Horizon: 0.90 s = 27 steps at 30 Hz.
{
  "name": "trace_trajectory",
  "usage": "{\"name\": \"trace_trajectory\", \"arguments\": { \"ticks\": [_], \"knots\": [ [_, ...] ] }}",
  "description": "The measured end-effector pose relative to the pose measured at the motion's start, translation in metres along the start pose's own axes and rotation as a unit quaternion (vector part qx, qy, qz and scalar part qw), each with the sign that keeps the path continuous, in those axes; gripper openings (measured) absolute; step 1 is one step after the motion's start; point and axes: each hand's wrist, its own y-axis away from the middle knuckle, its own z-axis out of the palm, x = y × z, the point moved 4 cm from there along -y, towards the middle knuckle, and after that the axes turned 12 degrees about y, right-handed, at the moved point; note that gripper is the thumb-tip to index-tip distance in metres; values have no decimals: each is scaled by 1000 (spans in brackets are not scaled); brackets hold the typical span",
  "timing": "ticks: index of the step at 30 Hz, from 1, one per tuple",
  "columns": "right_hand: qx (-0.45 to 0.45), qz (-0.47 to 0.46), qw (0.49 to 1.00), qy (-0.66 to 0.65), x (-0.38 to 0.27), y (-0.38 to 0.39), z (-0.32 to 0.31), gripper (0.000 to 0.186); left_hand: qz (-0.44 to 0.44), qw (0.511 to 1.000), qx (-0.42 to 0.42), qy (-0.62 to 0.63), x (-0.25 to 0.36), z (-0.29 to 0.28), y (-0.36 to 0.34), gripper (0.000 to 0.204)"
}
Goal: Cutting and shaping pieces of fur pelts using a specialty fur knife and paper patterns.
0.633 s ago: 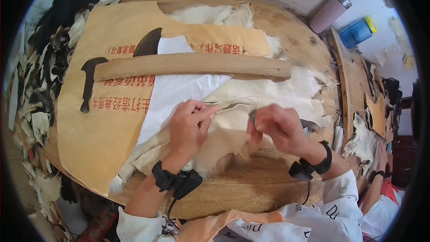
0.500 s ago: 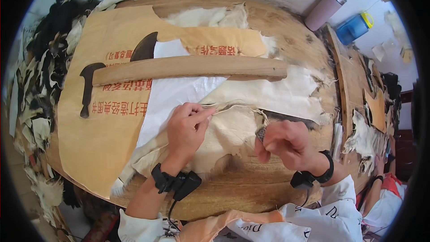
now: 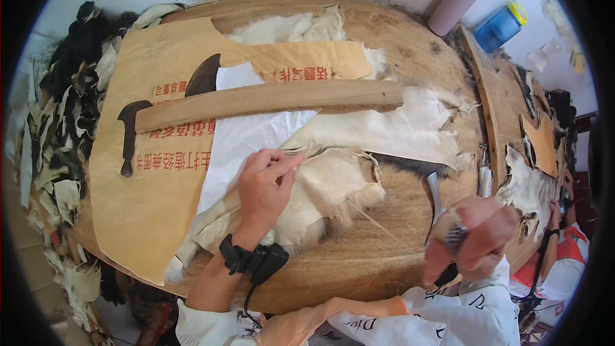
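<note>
A pale animal hide (image 3: 307, 195), skin side up with fur showing at its edges, lies on the wooden table. My left hand (image 3: 266, 182) is closed on its upper folded edge, thumb and forefinger pinching it. Off to the right of the hide, my right hand (image 3: 474, 237) is raised and blurred by motion, its fingers curled together. It wears a grey dimpled thimble band (image 3: 456, 237); what the fingers hold cannot be made out. A thin pale strand (image 3: 375, 220) runs from the hide toward that hand. Beside the hand is a narrow grey metal tool (image 3: 436, 197), partly hidden.
Beyond my hands a long wooden bar (image 3: 269, 106) lies over brown printed paper (image 3: 144, 218), a white sheet and another pale hide (image 3: 397, 125). A dark hammer-like head (image 3: 130, 138) is at its left end. Fur scraps (image 3: 64, 115) heap at left; bottles (image 3: 503, 27) stand back right; another person's arm (image 3: 552, 243) is far right.
My right hand has moved right and toward me, away from the hide, uncovering the metal tool and the strand. My left hand keeps its pinch on the hide. The view has shifted slightly.
</note>
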Motion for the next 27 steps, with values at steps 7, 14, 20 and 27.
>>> {"name": "trace_trajectory", "arguments": {
  "ticks": [7,14,20,27],
  "knots": [
    [84,12,996,-35,-4,10,-16,23,-12,1000,5,7,-1,3,1,19],
    [263,-148,953,-9,7,16,13,14,-15,1000,-5,-10,3,2,0,19],
    [-98,-44,991,83,31,-28,28,8,35,997,14,-60,30,-7,-3,22],
    [-3,268,963,-16,136,-23,56,11,-10,965,-75,251,50,-8,4,10]
  ]
}}
